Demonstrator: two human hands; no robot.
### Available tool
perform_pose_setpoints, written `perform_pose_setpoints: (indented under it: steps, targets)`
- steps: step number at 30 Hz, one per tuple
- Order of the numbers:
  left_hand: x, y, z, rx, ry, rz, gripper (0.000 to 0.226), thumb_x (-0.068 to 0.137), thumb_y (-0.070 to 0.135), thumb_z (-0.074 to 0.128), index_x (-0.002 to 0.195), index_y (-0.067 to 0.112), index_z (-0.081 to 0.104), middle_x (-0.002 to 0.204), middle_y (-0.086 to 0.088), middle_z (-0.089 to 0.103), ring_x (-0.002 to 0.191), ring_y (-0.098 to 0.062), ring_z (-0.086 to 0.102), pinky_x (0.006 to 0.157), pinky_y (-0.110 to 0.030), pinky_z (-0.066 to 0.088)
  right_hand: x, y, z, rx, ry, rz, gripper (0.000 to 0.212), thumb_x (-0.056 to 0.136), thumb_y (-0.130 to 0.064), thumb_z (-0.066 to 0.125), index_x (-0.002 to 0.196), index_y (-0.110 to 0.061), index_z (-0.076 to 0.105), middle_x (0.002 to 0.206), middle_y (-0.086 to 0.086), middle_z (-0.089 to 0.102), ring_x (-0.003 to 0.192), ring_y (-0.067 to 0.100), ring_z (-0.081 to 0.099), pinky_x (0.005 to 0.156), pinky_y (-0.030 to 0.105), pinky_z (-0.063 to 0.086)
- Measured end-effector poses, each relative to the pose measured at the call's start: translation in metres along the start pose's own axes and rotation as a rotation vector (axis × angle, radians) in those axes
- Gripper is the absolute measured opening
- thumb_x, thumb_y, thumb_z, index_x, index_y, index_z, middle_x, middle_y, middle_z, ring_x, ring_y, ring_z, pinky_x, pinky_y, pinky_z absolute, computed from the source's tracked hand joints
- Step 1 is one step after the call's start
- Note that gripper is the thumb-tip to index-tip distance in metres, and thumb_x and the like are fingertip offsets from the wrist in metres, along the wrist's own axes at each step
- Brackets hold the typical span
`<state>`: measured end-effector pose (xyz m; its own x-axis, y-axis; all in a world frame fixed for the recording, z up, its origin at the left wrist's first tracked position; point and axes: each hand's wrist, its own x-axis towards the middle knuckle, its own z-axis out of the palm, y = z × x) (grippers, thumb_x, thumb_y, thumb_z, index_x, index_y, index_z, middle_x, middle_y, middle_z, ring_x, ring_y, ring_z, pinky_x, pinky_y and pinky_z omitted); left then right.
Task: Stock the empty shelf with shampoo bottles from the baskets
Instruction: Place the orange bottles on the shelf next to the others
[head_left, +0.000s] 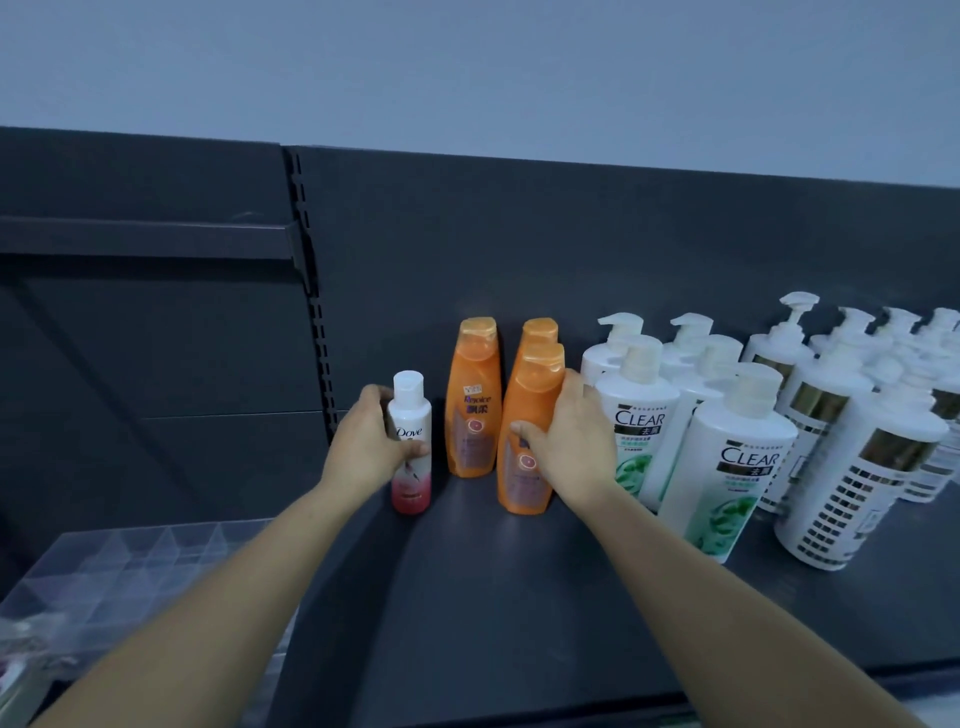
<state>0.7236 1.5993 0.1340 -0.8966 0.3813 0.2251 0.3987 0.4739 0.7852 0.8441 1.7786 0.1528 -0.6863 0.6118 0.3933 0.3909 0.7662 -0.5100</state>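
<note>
On the dark shelf (467, 597) my left hand (363, 447) grips a small white-and-pink Dove bottle (411, 483) standing upright at the left end of the row. My right hand (566, 447) grips the front orange Rejoice bottle (524, 467), thumb on its label, fingers round its right side. A second orange bottle (540, 328) stands right behind it, mostly hidden. Another orange Rejoice bottle (471, 400) stands between the two held ones, further back against the rear panel.
White Clear pump bottles (727, 467) stand in rows just right of my right hand, and white-and-gold pump bottles (852, 467) fill the far right. A clear plastic divider tray (130, 571) lies on the lower left shelf. A slotted upright (311, 291) bounds the bay on the left.
</note>
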Motion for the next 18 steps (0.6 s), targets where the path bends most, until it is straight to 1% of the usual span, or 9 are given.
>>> perform_pose_setpoints:
  steps: [5,8,11,14,18]
  targets:
    - [0.021,0.0,0.01,-0.004,0.021,-0.011,0.056,0.069,0.015,0.086,0.11,0.017,0.048,0.092,0.004,0.058,0.083,-0.015,0.055,0.062,-0.026,0.038,0.005,-0.002,0.004,-0.02,-0.015,0.018,0.073,0.086,-0.036,0.073,0.142,-0.011,0.033,0.131,0.011,0.05,0.119,0.029,0.054,0.093,0.038,0.047]
    - [0.03,-0.001,0.014,0.002,0.043,-0.012,0.055,0.07,0.015,0.085,0.109,0.017,0.047,0.092,0.002,0.057,0.083,-0.016,0.054,0.067,-0.029,0.038,0.008,-0.001,0.006,-0.024,-0.015,0.031,0.075,0.086,-0.035,0.072,0.144,-0.01,0.031,0.134,0.011,0.049,0.122,0.029,0.052,0.094,0.039,0.046]
    - [0.036,-0.004,0.016,0.018,0.061,-0.001,0.054,0.07,0.016,0.085,0.108,0.015,0.046,0.09,0.001,0.055,0.083,-0.018,0.053,0.066,-0.028,0.036,0.01,-0.002,0.008,-0.037,-0.017,0.032,0.073,0.086,-0.034,0.072,0.142,-0.009,0.031,0.134,0.011,0.049,0.123,0.029,0.051,0.095,0.037,0.045]
    - [0.041,-0.005,0.019,0.017,0.063,0.003,0.052,0.072,0.016,0.083,0.11,0.013,0.047,0.095,0.0,0.055,0.085,-0.017,0.052,0.066,-0.027,0.035,0.013,-0.003,0.01,-0.043,-0.016,0.036,0.073,0.087,-0.033,0.071,0.143,-0.009,0.03,0.134,0.011,0.048,0.123,0.029,0.051,0.095,0.037,0.045]
    - [0.045,-0.006,0.022,0.014,0.073,0.01,0.055,0.073,0.016,0.083,0.116,0.012,0.049,0.104,-0.003,0.057,0.09,-0.017,0.053,0.073,-0.029,0.038,0.016,-0.001,0.013,-0.035,-0.03,0.047,0.076,0.088,-0.031,0.07,0.147,-0.008,0.025,0.138,0.012,0.046,0.126,0.03,0.05,0.097,0.04,0.044]
